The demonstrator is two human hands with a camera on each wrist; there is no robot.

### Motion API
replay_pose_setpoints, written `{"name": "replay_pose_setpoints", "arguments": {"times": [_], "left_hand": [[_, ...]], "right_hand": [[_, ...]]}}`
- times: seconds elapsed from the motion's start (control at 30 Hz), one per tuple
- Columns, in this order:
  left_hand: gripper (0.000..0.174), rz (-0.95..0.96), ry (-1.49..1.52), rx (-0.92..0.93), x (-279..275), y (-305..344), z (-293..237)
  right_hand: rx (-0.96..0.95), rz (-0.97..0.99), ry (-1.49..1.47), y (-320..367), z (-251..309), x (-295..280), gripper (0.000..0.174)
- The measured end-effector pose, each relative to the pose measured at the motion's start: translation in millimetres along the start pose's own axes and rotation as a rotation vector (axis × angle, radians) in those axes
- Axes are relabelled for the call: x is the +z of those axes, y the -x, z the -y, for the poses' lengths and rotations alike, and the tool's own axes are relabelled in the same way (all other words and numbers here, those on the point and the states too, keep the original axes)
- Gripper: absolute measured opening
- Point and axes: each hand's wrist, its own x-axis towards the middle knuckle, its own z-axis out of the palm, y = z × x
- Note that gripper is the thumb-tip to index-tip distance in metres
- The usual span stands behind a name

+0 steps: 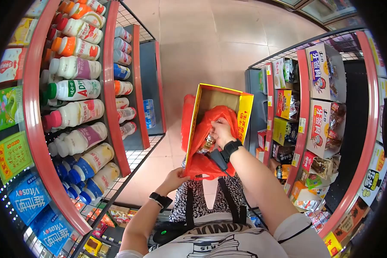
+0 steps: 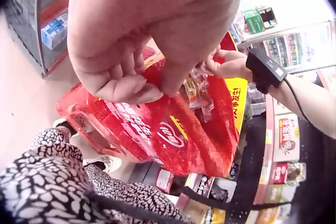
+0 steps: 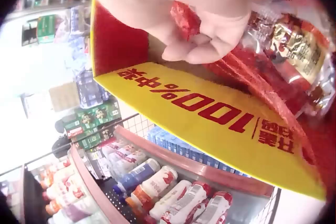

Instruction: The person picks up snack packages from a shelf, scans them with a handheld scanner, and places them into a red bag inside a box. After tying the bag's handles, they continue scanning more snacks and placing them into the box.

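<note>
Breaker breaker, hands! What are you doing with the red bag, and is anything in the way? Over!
Left hand pinching red bag's edge. Right hand gripping it too. Wrapped snacks inside, partly hidden by right hand. Over.

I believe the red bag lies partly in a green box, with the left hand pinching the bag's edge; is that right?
The box is yellow, not green, as the head view shows; the left hand does pinch the edge of the red bag lying partly in it.

Packets [image 1: 207, 144] in bag [image 1: 204, 167] — bag partly in box [image 1: 245, 107] — between shelves [image 1: 31, 99].
</note>
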Motion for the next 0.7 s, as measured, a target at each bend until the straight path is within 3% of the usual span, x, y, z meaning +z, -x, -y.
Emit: {"name": "replay_pose_setpoints", "arguments": {"times": [0.13, 0.2, 0.33, 0.5, 0.53, 0.57, 0.6, 0.63, 0.7], "left_hand": [[0.019, 0.095, -0.043, 0.005, -10.4, 10.8, -19.4], [0.017, 0.126, 0.239, 0.031, -12.6, 13.0, -25.9], [0.015, 0.174, 0.312, -0.017, -10.3, 12.0, -41.8], [0.022, 0.066, 0.167, 0.087, -10.7, 7.4, -54.0], [0.022, 0.068, 0.165, 0.086, -11.1, 6.4, -56.0], [0.025, 0.012, 0.228, 0.094, -11.3, 5.6, -59.4], [0.029, -0.045, 0.29, 0.103, -11.4, 4.8, -63.2], [0.029, -0.043, 0.29, 0.106, -10.4, 4.1, -67.0], [0.037, -0.089, 0.414, 0.128, -7.0, 3.5, -74.6]], "right_hand": [[-0.047, 0.019, 0.103, 16.5, 1.9, -14.1, 0.016], [-0.04, 0.056, 0.094, 23.1, 3.4, -12.6, 0.016], [-0.166, 0.073, 0.091, 32.1, 7.2, -1.6, 0.011], [-0.155, 0.094, -0.003, 24.0, 17.0, -14.7, 0.02], [-0.239, 0.075, -0.016, 21.0, 16.4, -18.2, 0.02], [-0.324, 0.056, -0.028, 22.9, 19.1, -18.4, 0.021], [-0.29, -0.008, -0.087, 25.4, 21.5, -18.7, 0.032], [-0.293, -0.009, -0.087, 29.4, 23.9, -21.2, 0.032], [-0.311, 0.109, -0.181, 37.7, 25.6, -27.8, 0.044]]}}
